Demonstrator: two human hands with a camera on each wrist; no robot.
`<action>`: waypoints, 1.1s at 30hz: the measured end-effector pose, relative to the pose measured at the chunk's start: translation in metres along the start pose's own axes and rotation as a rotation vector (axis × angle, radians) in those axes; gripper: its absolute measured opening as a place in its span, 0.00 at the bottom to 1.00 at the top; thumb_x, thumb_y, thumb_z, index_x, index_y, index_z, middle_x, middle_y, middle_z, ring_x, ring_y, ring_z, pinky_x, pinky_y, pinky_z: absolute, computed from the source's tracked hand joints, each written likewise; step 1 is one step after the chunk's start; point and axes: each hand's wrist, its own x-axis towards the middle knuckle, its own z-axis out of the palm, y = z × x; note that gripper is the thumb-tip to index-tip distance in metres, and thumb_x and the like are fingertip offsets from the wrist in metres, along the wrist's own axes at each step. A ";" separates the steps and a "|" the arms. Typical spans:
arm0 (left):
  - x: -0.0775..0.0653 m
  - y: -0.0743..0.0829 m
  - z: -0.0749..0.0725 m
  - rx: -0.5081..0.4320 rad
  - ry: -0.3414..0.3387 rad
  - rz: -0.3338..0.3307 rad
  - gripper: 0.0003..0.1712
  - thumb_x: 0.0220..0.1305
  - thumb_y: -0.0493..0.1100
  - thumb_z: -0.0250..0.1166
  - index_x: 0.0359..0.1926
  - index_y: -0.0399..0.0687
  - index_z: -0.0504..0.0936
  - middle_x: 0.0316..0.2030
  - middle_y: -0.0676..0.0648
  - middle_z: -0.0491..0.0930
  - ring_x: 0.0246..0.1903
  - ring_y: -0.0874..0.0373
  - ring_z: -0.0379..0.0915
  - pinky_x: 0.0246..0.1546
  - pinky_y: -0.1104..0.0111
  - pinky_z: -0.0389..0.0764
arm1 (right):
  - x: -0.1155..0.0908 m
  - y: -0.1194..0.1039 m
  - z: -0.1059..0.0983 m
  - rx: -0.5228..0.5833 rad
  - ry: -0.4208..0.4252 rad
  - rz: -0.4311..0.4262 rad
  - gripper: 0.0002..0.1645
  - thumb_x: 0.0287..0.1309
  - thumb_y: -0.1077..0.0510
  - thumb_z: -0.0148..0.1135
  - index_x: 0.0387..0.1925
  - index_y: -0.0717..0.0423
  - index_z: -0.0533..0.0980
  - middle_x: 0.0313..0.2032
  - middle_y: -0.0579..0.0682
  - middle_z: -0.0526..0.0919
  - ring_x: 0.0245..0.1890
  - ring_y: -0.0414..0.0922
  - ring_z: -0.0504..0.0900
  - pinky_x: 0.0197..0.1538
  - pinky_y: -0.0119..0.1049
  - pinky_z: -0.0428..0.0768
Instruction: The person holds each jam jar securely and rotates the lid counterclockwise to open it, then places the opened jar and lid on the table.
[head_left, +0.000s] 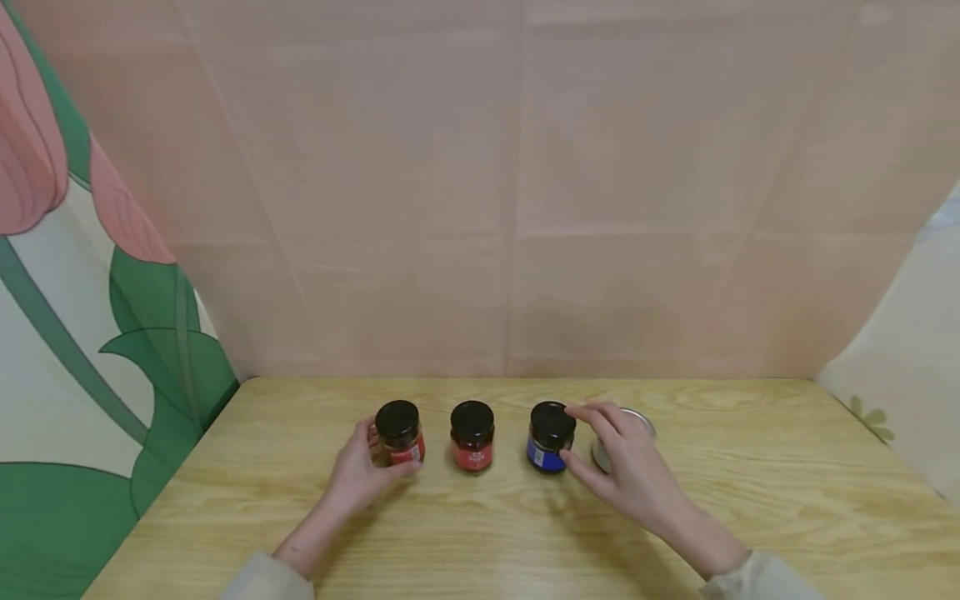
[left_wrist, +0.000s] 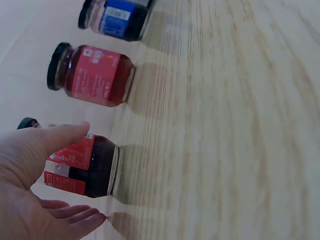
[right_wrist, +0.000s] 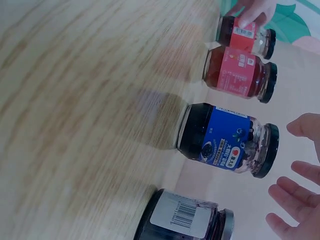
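Observation:
Four jars would exceed the count, so: several jars stand upright in a row on the wooden table. At the left end, my left hand [head_left: 358,473] is around a dark jar with a red label [head_left: 406,450], its thumb across the front and its fingers at the far side. The left wrist view shows a gap between those fingers and the jar's glass. Beside it stands a jar with a pink label [head_left: 472,454]. My right hand [head_left: 641,475] is by the black lid of a blue-labelled jar [head_left: 546,455], fingers spread and apart from it in the right wrist view.
A silver-lidded jar with a white barcode label [right_wrist: 182,216] stands at the right end, partly behind my right hand in the head view. A pink cloth [head_left: 510,208] hangs behind the wooden table [head_left: 480,550]. A floral panel [head_left: 165,333] borders the left.

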 end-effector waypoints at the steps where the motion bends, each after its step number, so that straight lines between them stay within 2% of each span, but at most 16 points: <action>1: 0.000 0.000 0.000 -0.005 -0.002 -0.005 0.51 0.43 0.42 0.78 0.64 0.32 0.60 0.57 0.30 0.73 0.55 0.37 0.72 0.57 0.47 0.71 | 0.000 0.000 0.000 0.001 0.005 -0.003 0.30 0.40 0.56 0.75 0.49 0.59 0.77 0.43 0.52 0.80 0.42 0.48 0.79 0.43 0.46 0.76; 8: 0.003 0.001 0.001 -0.028 -0.021 -0.043 0.47 0.41 0.39 0.79 0.61 0.34 0.65 0.54 0.32 0.76 0.54 0.37 0.73 0.58 0.46 0.71 | -0.002 -0.001 -0.003 -0.004 -0.003 0.021 0.31 0.40 0.57 0.75 0.49 0.60 0.77 0.44 0.52 0.80 0.43 0.48 0.79 0.43 0.46 0.77; 17: 0.008 -0.001 0.009 -0.022 -0.013 0.010 0.35 0.40 0.38 0.79 0.52 0.38 0.74 0.48 0.37 0.81 0.48 0.42 0.78 0.53 0.49 0.75 | -0.005 0.000 -0.003 -0.009 0.004 0.020 0.31 0.40 0.56 0.75 0.49 0.60 0.77 0.44 0.52 0.80 0.44 0.50 0.79 0.46 0.46 0.75; 22: 0.003 -0.003 0.005 0.027 0.009 0.015 0.40 0.38 0.40 0.80 0.54 0.37 0.73 0.49 0.35 0.80 0.50 0.40 0.77 0.54 0.48 0.74 | -0.010 -0.003 0.001 -0.006 0.000 0.035 0.31 0.39 0.57 0.76 0.49 0.60 0.77 0.45 0.52 0.80 0.46 0.51 0.78 0.48 0.46 0.75; 27: -0.004 -0.005 0.000 0.107 0.062 0.020 0.46 0.35 0.43 0.81 0.57 0.35 0.71 0.49 0.34 0.80 0.52 0.37 0.75 0.55 0.46 0.72 | -0.012 -0.007 0.005 0.001 -0.002 0.046 0.31 0.40 0.56 0.75 0.50 0.59 0.77 0.46 0.52 0.79 0.47 0.51 0.78 0.49 0.48 0.74; 33: -0.004 -0.007 -0.001 0.108 0.083 0.026 0.46 0.33 0.43 0.82 0.55 0.35 0.70 0.48 0.33 0.80 0.50 0.36 0.75 0.53 0.46 0.74 | -0.010 -0.006 0.005 0.002 0.003 0.046 0.31 0.38 0.57 0.75 0.49 0.59 0.77 0.45 0.52 0.79 0.47 0.51 0.77 0.49 0.49 0.72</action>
